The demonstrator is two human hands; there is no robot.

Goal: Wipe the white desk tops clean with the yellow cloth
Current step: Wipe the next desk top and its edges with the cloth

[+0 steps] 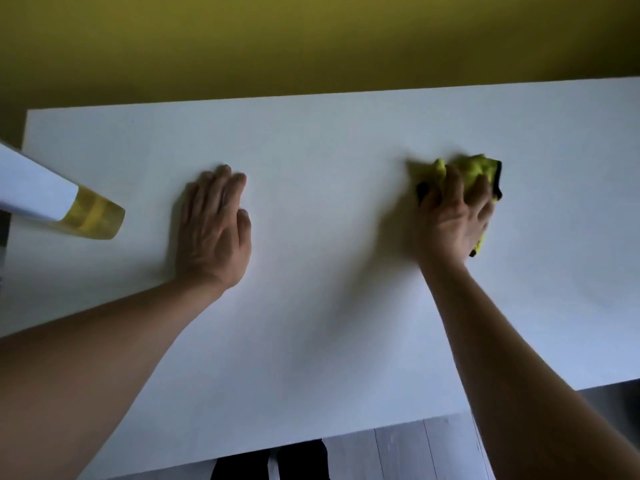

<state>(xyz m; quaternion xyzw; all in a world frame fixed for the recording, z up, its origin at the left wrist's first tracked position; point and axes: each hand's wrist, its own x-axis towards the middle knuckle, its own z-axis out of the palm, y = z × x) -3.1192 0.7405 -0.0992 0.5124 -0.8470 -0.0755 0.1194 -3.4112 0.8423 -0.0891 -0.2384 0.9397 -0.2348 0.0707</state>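
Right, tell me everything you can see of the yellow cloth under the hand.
The bright yellow cloth with a dark edge trim looks like soft, fuzzy fabric, bunched rather than spread flat. It lies on the right part of the white desk top, toward the far edge. The right hand lies on top of it, its fingers curled over the fabric. Cloth shows past the fingertips and beside the hand's right edge. Its outline is blurred, so its weave and exact folds cannot be told.
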